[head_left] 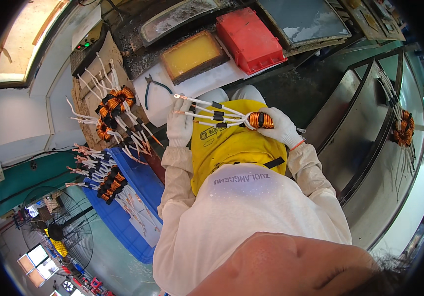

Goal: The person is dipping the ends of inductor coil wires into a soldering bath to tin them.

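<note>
Head view: a copper-wound toroidal coil is held over the lap, above a yellow apron. The right hand, in a white glove, is closed around the coil's ring. The left hand, also gloved, is closed on the far ends of the white-sleeved leads, which are stretched out between the two hands. Black bands are seen partway along the leads.

Judgement on the handling: the ring is best kept steady in the right palm and the leads drawn straight and side by side, without kinking at the winding.

Nearby: more coils are piled on a cardboard-covered bench and in a blue bin at the left; pliers lie on a white sheet.

Not made out: the fingertips under the leads, the bare lead tips in detail, and the coil's underside. The view is bent at its rim, and the lower edge is blocked by the wearer's face
</note>
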The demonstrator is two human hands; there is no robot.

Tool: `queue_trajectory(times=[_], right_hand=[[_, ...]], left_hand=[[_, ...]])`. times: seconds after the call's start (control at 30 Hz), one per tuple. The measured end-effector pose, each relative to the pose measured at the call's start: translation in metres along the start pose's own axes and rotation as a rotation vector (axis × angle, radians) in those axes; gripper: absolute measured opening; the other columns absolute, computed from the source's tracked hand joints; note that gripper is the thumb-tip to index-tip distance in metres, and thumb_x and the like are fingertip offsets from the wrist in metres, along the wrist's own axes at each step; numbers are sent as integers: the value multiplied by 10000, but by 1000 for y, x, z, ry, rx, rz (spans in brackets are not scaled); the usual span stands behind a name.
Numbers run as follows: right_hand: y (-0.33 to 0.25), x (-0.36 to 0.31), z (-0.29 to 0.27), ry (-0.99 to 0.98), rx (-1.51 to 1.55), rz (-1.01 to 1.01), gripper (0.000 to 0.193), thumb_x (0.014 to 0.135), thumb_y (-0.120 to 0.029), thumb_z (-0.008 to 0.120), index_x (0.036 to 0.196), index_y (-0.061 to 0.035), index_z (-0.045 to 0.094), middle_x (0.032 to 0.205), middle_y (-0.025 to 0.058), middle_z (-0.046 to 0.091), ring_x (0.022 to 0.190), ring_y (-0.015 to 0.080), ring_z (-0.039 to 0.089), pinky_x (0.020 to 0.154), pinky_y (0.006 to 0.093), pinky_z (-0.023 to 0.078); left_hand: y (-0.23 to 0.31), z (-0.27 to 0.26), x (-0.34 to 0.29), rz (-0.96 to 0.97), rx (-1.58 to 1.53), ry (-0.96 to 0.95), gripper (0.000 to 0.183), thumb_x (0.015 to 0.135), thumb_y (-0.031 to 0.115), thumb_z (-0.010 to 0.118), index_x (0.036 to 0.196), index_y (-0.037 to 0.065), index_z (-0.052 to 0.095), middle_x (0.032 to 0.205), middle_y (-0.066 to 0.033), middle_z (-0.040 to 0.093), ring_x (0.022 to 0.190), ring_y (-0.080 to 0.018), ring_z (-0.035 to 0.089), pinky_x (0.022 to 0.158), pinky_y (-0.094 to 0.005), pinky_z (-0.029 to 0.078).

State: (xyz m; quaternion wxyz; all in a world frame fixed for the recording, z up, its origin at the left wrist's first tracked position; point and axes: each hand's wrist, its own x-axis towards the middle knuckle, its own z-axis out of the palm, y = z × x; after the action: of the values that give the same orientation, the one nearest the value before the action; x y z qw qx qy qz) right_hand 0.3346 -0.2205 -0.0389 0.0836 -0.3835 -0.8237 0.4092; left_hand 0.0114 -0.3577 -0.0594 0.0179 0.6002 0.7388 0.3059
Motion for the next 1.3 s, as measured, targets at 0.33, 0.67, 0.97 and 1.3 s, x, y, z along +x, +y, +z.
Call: queue_trajectory(times=[0.33,0.67,0.97,1.3], right_hand=[[2,-3,3,38,-7,-53,558,684,-197,799,1182,-79,578,988,139,587,951,330,596,860,367,491],[0,-2,1,14,-12,-19,567,688,-211,794,1197,-86,576,1039,134,602,993,330,606,886,362,488],[6,-2,0,76,75,46,585,718,-255,792,1230,-85,567,1077,153,603,1015,333,604,902,366,487],[1,-2,1,7,19,-5,602,692,-230,801,1224,-76,564,1049,142,600,1003,332,606,892,359,488]], left_hand=[[-3,-5,10,45,314,-159,167,787,202,685,945,152,701,984,-18,662,959,-256,620,838,-400,493],[-1,-1,-6,-252,-53,44,299,861,126,643,1159,146,660,1010,-107,671,939,-292,647,836,-403,509],[33,-21,-14,-185,91,59,547,732,212,788,1239,110,608,1177,-151,613,1076,-334,596,919,-423,480],[31,-3,-1,-108,164,7,322,680,271,810,958,136,719,995,-56,625,955,-297,588,827,-425,473]])
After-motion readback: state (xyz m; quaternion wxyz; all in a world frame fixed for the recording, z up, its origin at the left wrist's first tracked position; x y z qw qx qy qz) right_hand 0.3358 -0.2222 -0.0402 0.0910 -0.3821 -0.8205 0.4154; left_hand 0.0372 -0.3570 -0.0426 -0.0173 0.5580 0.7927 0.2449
